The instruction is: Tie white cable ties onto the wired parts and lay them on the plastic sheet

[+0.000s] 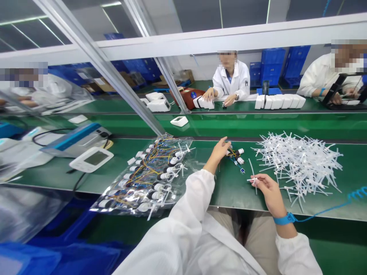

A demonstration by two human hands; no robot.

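My left hand (220, 150) reaches forward onto the green table (229, 187), its fingers closed on a small wired part (235, 156) with white cylinders and coloured leads. My right hand (265, 186) lies nearer the front edge and pinches a white plastic tube piece (252, 176). A blue wrist strap (284, 219) circles my right wrist. A big heap of white tube pieces (298, 160) lies just right of that hand. To the left, a clear plastic bag (149, 177) holds several finished wired parts.
A white monitor device (91, 159) and a blue-topped machine (77, 139) stand at left. A slanted metal post (126, 89) rises behind the bag. Across the belt, people in white coats work beside rows of white devices (279, 101). A blue coiled cord (338, 206) runs right.
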